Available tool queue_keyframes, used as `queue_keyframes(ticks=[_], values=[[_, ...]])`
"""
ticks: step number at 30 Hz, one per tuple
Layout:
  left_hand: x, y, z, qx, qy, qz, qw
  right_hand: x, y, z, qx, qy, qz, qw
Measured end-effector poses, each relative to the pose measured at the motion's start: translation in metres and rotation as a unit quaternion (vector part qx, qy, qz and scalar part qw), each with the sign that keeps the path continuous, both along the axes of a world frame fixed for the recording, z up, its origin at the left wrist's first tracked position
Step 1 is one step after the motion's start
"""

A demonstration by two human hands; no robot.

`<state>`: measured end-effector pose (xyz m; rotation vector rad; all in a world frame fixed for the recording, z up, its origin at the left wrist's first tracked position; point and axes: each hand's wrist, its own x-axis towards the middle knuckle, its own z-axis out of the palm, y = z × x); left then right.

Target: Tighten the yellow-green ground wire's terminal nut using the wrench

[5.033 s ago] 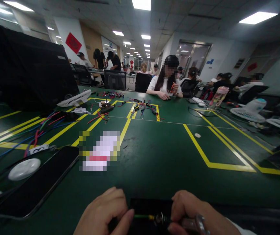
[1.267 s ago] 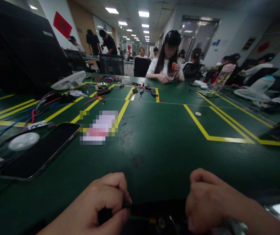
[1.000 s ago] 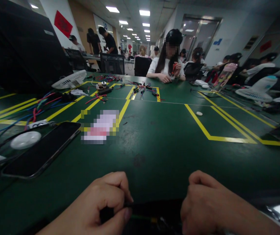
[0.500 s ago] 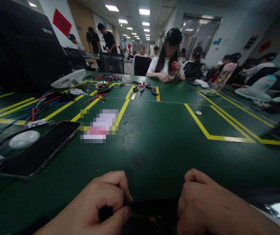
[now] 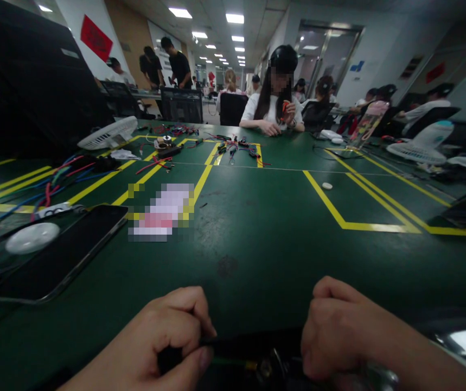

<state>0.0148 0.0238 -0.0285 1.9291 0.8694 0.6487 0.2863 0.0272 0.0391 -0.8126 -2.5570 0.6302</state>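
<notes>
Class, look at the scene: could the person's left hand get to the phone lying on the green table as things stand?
Probably yes: the phone lies flat on the left hand's own side with bare green table between them, but that hand is closed on a dark part.

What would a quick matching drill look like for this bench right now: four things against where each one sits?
Things:
1 phone
2 white fan
3 small white disc
4 green wire

Places:
A inside the yellow-taped box, right of centre
B between the left hand and right hand
C near left, face up
D far left, by the black case

Pairs: 1-C, 2-D, 3-A, 4-B
</notes>
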Motion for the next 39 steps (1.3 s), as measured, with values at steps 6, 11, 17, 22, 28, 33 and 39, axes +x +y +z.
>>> queue_keyframes(ticks=[6, 11, 17, 22, 28, 33, 39], values=[[0.002, 0.002, 0.0, -0.008, 0.003, -0.003, 1.0, -0.008, 0.003, -0.027, -0.012, -0.056, 0.031, 0.998], [0.003, 0.001, 0.002, -0.006, 0.005, 0.003, 1.0, -0.002, -0.006, -0.043, -0.005, -0.023, -0.007, 1.0], [0.003, 0.001, 0.004, 0.005, 0.006, 0.009, 1.0, 0.001, -0.004, -0.041, -0.017, -0.035, 0.013, 0.999], [0.003, 0.0, 0.005, -0.006, 0.012, 0.011, 1.0, 0.003, 0.0, -0.031, -0.021, 0.001, 0.027, 0.999], [0.001, -0.001, 0.002, 0.007, 0.004, 0.005, 1.0, 0.001, -0.004, -0.011, -0.095, 0.128, -0.086, 0.983], [0.004, -0.001, 0.004, 0.004, 0.007, 0.007, 1.0, -0.003, -0.006, -0.033, -0.014, 0.041, -0.017, 0.999], [0.006, 0.001, 0.009, -0.003, 0.01, 0.005, 1.0, -0.001, -0.01, -0.042, 0.027, -0.028, -0.009, 0.999]])
